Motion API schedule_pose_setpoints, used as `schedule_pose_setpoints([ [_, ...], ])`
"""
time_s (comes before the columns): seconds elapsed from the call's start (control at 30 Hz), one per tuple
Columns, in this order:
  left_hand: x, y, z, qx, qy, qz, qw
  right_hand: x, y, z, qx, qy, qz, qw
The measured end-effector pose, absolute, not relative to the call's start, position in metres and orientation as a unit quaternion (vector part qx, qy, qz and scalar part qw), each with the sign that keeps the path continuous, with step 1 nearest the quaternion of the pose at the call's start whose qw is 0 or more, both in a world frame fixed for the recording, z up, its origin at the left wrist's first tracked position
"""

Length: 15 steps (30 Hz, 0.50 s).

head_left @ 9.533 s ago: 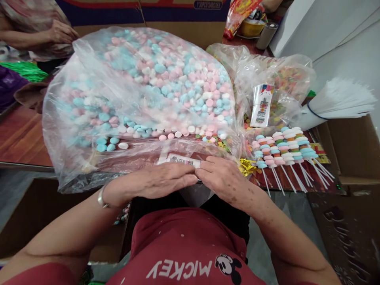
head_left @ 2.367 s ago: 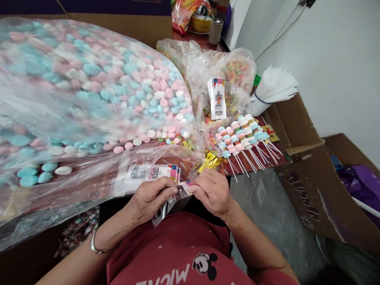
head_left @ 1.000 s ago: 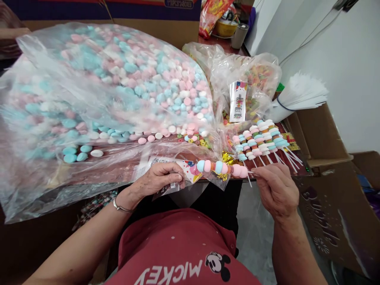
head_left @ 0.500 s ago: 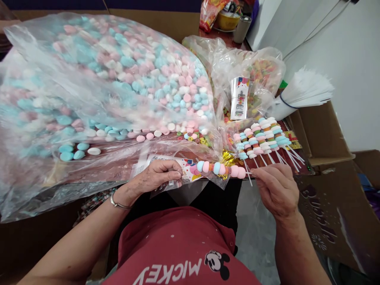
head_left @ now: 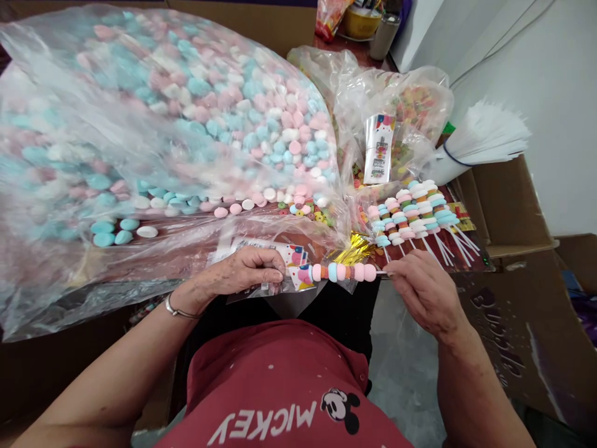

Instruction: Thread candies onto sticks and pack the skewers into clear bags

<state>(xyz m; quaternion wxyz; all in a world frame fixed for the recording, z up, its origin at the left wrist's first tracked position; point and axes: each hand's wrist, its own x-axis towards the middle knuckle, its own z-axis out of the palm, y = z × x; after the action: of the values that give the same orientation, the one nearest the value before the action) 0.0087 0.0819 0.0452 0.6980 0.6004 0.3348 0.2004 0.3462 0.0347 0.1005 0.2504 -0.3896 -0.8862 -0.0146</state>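
Observation:
My right hand [head_left: 422, 289] pinches the white stick of a candy skewer [head_left: 345, 272], which lies level above the table's front edge. Pink and blue marshmallows with orange and brown pieces are threaded on it. The skewer's far end is at the mouth of a clear printed packet [head_left: 298, 274]. My left hand [head_left: 252, 270] is closed on the packet's other end, thumb against fingers. More printed packets [head_left: 261, 247] lie just beyond that hand. Gold twist ties [head_left: 355, 249] are behind the skewer. Several finished skewers [head_left: 413, 214] lie in a row at the right.
A huge clear bag of marshmallows [head_left: 200, 118] covers the left and middle. Behind the skewers are a bag of gummy candy [head_left: 415, 106], a card stack [head_left: 379, 149] and a bundle of white sticks [head_left: 489, 137]. Cardboard boxes [head_left: 504, 323] stand at the right.
The skewer has moved slightly left and levelled out, its tip now at the packet's mouth. My right hand has shifted left with it. The view has tilted slightly.

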Motion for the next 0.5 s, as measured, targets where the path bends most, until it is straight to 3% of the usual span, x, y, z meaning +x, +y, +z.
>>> schedule_pose_setpoints([
  [0.5, 0.011, 0.085, 0.047, 0.649, 0.305, 0.154, 0.679, 0.333, 0.037, 0.093, -0.388, -0.890, 0.062, 0.231],
])
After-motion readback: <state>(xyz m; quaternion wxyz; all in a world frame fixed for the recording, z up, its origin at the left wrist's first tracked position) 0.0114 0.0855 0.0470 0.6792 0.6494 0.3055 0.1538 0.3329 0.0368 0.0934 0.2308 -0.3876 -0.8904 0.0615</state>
